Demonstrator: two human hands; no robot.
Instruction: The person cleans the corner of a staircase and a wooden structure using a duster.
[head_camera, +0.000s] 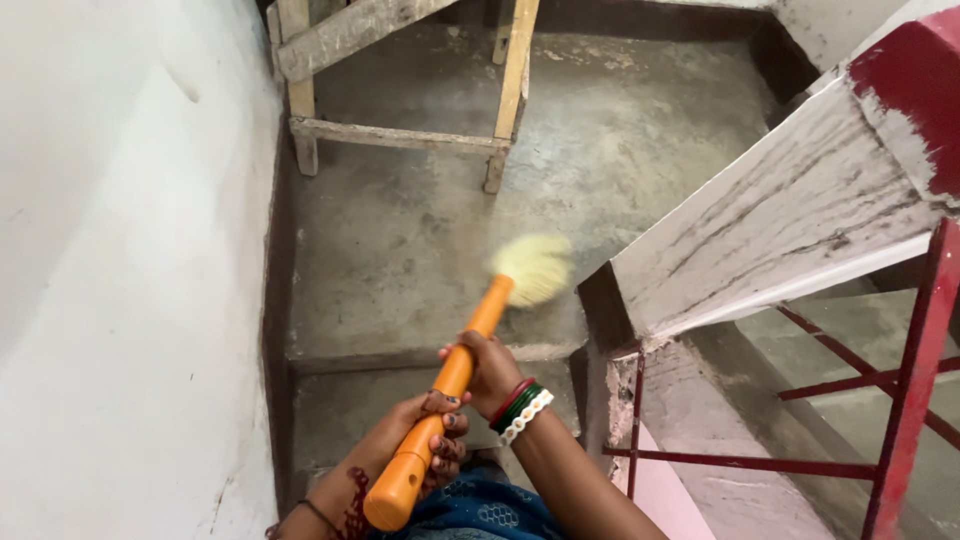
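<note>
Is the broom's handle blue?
No, the broom handle is orange, gripped by both the left hand and the right hand, with pale yellow bristles at its far end.

A wooden ladder (400, 100) stands on the dusty concrete landing (400, 250).

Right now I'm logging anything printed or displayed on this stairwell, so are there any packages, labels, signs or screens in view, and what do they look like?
None: no package, label, sign or screen shows in this view.
What is there: both hands, left hand and right hand, grip an orange-handled broom with pale yellow bristles over the concrete landing.
A wooden ladder stands at the far end; no markings can be made out on it.
</note>
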